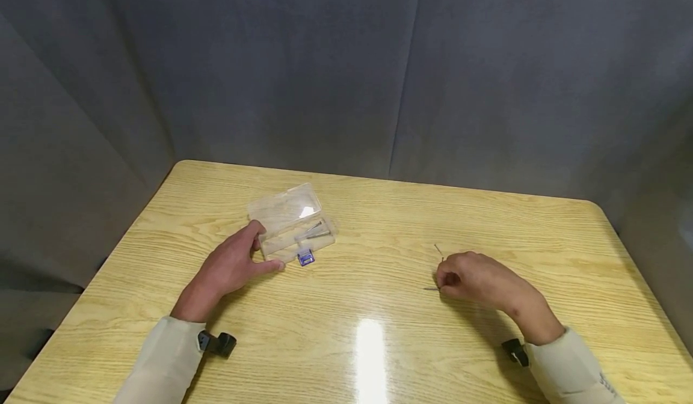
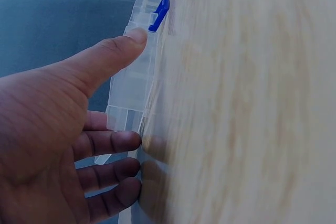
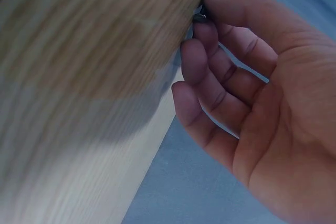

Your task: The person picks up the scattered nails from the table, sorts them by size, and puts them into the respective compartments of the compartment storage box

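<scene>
A clear plastic box [image 1: 273,250] lies with its lid [image 1: 287,208] raised at the back and a blue latch [image 1: 305,257] at the front. Two metal screws [image 1: 318,234] rest in its right part. My left hand [image 1: 230,263] grips the box at its left end, the thumb along the front wall, as the left wrist view also shows. Over on the right, my right hand [image 1: 482,281] pinches a thin metal screw [image 1: 431,288] between thumb and fingertip, low at the tabletop. Its dark head [image 3: 199,18] shows by the fingertips. Another screw [image 1: 438,249] lies just beyond that hand.
The wooden table [image 1: 346,308] has rounded far corners and a bright light reflection near its front. Grey fabric panels [image 1: 346,79] stand behind it and at both sides. A wide stretch of tabletop separates the box from the right hand.
</scene>
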The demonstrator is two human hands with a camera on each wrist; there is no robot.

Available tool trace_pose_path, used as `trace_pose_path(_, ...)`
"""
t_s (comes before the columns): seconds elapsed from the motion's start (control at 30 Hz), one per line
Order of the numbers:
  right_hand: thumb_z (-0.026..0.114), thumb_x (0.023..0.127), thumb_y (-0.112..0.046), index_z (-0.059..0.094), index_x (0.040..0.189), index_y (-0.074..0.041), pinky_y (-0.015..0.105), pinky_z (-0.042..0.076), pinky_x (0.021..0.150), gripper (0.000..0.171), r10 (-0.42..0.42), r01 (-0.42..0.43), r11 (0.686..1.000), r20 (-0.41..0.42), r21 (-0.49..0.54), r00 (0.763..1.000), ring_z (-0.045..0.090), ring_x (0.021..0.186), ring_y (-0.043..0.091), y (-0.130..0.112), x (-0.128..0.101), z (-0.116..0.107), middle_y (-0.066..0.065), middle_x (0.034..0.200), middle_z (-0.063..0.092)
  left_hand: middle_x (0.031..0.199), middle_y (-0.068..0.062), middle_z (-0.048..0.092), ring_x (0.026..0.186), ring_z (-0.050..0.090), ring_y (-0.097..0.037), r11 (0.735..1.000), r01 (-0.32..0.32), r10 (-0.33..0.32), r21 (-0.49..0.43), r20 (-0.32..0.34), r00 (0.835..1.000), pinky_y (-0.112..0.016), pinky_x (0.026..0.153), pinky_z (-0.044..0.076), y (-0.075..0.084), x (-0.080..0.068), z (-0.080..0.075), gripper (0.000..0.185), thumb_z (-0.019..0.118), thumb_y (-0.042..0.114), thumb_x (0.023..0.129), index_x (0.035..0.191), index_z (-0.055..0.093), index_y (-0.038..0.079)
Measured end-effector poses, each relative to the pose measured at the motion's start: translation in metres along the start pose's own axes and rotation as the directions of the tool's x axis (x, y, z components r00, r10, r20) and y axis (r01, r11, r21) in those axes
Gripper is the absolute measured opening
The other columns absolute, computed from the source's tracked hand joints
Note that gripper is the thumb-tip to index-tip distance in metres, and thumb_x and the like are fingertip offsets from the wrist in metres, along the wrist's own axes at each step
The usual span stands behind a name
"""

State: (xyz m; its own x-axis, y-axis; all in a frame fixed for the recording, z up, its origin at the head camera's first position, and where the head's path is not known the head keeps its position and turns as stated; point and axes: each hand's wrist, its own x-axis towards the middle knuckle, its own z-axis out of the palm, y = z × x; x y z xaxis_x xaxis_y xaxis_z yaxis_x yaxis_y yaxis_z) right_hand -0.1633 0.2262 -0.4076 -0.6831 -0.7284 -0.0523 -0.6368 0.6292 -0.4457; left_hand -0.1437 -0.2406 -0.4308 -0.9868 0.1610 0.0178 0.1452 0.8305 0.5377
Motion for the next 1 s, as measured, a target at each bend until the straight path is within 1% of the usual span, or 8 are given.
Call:
trace_pose_path(0.13,0.079,0.09,-0.005,0.063,0.078,-0.025,0.026,0.041,0.061,0.028,-0.004,0.004,1.0,-0.005,-0.017,1.0,0.045,0.067,0.001,0.0002,0.0003,0.0011,-0.018,0.075,0.051,0.089,-0.006,0.052,0.075,0.048,-0.022,1.0,-0.002,0.002,-0.004,-0.001,1.0,-0.037,0.063,0.038,-0.0001,-0.0001,0.0,0.058,0.088,0.041,0.082,0.113,0.05,0.009)
trace_pose_path(0.37,0.078,0.089,-0.003,0.057,0.075,-0.026,0.026,0.038,0.06,0.035,-0.032,0.031,0.998,-0.026,-0.046,0.999,0.042,0.066,0.002,0.0003,0.0007,0.0036,-0.017,0.073,0.046,0.088,-0.006,0.052,0.076,0.049,-0.021,1.0,-0.011,0.011,-0.006,-0.011,1.0,-0.037,0.064,0.038,-0.0004,0.0001,0.0008,0.057,0.089,0.039,0.082,0.111,0.051,0.009)
trace_pose_path(0.57,0.076,0.092,-0.004,0.054,0.075,-0.026,0.026,0.035,0.059,0.036,-0.015,0.015,0.999,-0.012,-0.032,1.0,0.039,0.064,0.002,0.0004,-0.0002,0.004,-0.016,0.071,0.043,0.087,-0.005,0.051,0.075,0.049,-0.021,1.0,-0.013,0.013,-0.004,-0.01,1.0,-0.037,0.064,0.038,-0.0002,0.0002,0.0015,0.056,0.088,0.041,0.082,0.109,0.05,0.01)
trace_pose_path(1.0,0.075,0.093,-0.003,0.054,0.078,-0.025,0.025,0.033,0.059,0.034,-0.05,0.049,0.998,-0.041,-0.029,0.998,0.037,0.064,0.001,-0.0038,0.0034,0.0035,-0.014,0.073,0.041,0.087,-0.004,0.051,0.075,0.049,-0.021,1.0,-0.01,0.01,-0.002,-0.011,1.0,-0.037,0.064,0.038,-0.0011,0.0002,0.0012,0.057,0.089,0.041,0.081,0.11,0.05,0.01)
